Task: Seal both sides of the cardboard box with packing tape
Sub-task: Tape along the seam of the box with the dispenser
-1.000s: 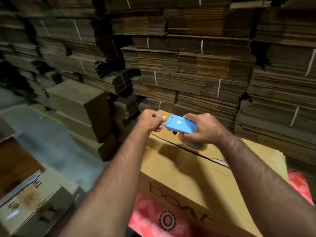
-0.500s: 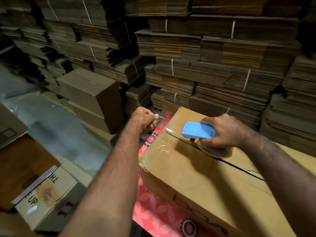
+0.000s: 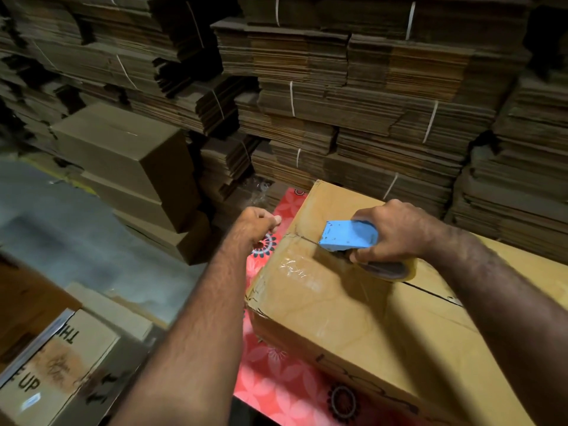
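A brown cardboard box (image 3: 353, 327) lies on a red flowered table cover, its top seam running from the left end toward the right. My right hand (image 3: 396, 232) grips a blue tape dispenser (image 3: 349, 236) with its tape roll (image 3: 390, 270) pressed on the seam near the box's left end. Clear tape (image 3: 295, 267) glistens over the left corner of the top. My left hand (image 3: 258, 221) is just past the box's left end, fingers pinched together; whether tape is between them is too faint to tell.
Tied bundles of flattened cardboard (image 3: 353, 96) fill the wall behind. Closed brown boxes (image 3: 129, 158) are stacked at the left on the grey floor. A printed box (image 3: 52, 373) sits at lower left. The red cover (image 3: 276, 379) shows beside the box.
The dispenser has moved back along the seam, away from the left end. My left hand has lowered slightly beside the box's end. The camera has shifted closer.
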Tool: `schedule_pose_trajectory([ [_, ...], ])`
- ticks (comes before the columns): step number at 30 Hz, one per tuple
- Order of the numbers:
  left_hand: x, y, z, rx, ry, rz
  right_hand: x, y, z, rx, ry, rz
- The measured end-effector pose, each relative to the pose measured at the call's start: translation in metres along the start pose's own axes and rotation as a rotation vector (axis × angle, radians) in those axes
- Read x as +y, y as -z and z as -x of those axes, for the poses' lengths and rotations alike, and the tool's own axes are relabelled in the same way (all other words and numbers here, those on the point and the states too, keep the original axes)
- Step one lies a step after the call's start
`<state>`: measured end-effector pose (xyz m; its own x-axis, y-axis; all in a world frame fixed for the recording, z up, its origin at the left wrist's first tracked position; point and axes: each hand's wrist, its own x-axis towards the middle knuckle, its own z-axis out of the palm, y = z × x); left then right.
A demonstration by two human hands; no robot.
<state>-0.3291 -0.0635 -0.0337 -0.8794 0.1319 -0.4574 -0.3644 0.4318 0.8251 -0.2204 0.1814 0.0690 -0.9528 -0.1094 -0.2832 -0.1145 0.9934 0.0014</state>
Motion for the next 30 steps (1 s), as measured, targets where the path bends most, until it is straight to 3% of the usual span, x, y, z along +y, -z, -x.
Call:
schedule_pose_trajectory([
  [8,-0.014,-0.021,0.011,-0.051,0.031,0.099,-0.011,-0.003,-0.002,-0.069,-0.043,0.049],
  [10,-0.010,-0.018,0.014,-0.044,0.041,0.020,-0.013,-0.002,-0.002,-0.066,-0.045,0.055],
  [13,-0.013,-0.008,0.021,0.079,0.046,-0.305,-0.016,-0.002,-0.001,-0.058,-0.050,0.075],
  [16,-0.001,-0.013,0.031,0.261,-0.256,-0.350,-0.022,-0.001,0.002,-0.055,-0.069,0.102],
  [19,0.014,-0.037,0.041,0.119,-0.436,-0.383,-0.029,0.005,0.004,-0.092,-0.073,0.078],
  [23,0.016,-0.051,0.044,0.085,-0.283,-0.598,-0.038,0.006,0.002,-0.123,-0.107,0.094],
  [30,0.016,-0.035,0.053,-0.050,-0.161,-0.578,-0.042,0.002,-0.001,-0.102,-0.131,0.114],
])
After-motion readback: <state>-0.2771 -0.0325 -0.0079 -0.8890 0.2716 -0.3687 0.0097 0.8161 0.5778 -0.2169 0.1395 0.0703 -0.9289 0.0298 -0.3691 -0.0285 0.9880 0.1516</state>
